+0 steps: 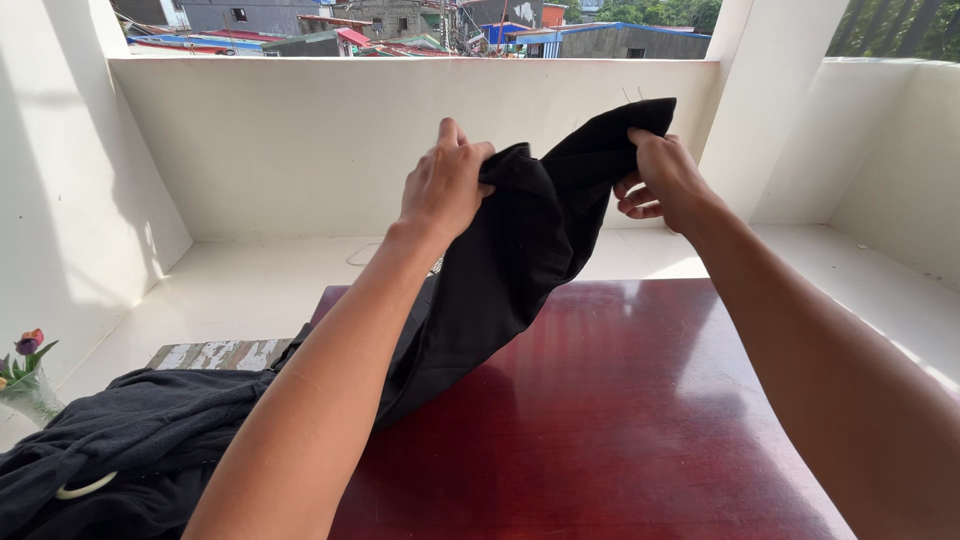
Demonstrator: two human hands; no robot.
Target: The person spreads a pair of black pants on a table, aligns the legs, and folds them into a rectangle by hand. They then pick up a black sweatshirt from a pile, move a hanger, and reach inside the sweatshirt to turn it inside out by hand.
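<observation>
Nearest to me, at the bottom left, lies a heap of dark clothes (110,440) with a pale cord loop showing in its folds, spilling over the left edge of the surface. Beyond the heap spreads the glossy red-brown surface (640,420), catching the daylight. White balcony walls (300,140) close in the space on all sides, with a pale floor below them and rooftops visible over the top edge.

Between my hands I hold up a black garment (510,250). Its upper edge is stretched in the air above the far side of the surface, and the rest hangs down and trails toward the heap on the left, passing under my left forearm.

My left hand (445,185) has its grip closed tight on a bunched fold of the black garment, fingers curled over the cloth. My right hand (665,180) pinches the garment's top corner between thumb and forefinger, the other fingers loosely curled beneath.

At the far left edge, a small glass vase with a purple and orange flower (28,345) stands just beside the heap.
</observation>
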